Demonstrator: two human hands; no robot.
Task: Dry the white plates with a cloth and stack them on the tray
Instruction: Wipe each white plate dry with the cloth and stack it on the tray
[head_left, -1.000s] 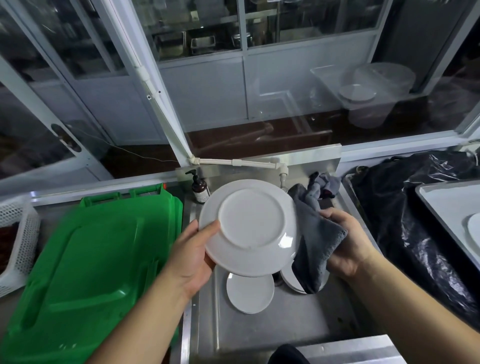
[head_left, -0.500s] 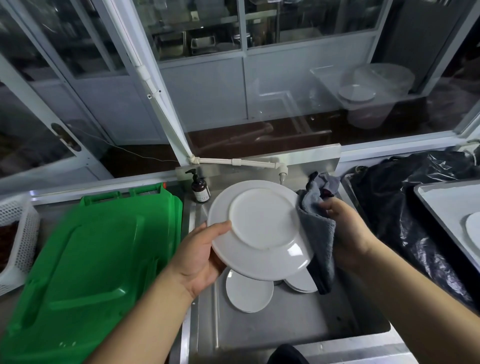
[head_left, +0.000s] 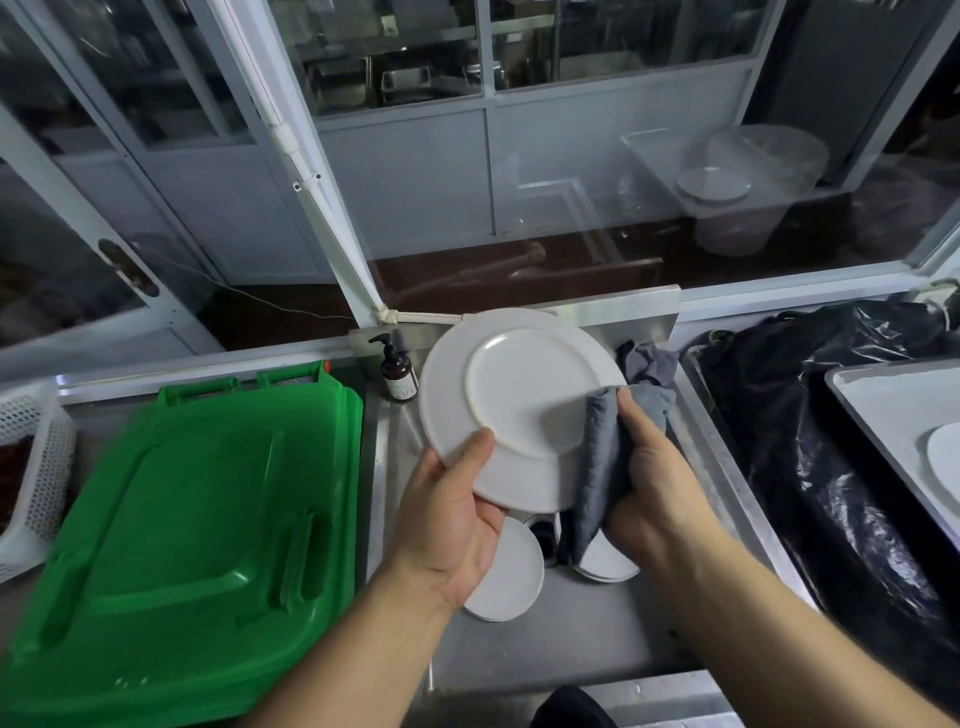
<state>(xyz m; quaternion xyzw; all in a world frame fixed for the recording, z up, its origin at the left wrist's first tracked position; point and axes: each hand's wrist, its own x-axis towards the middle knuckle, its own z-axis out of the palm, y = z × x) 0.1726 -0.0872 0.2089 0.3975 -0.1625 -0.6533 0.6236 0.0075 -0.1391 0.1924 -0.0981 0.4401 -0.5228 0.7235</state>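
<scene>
left hand (head_left: 457, 525) holds plate (head_left: 511, 400); right hand (head_left: 657, 483) presses cloth (head_left: 602, 457) on it.

Head view looks forward and steeply down (close in) at the sink (head_left: 597, 639).

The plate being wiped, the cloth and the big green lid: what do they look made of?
Plate: probably glazed ceramic, smooth white with a soft sheen and a raised foot ring; melamine is possible. Cloth: soft grey fabric, matte, folding and draping. Green lid: moulded plastic, glossy highlights and pressed ribs.
</scene>
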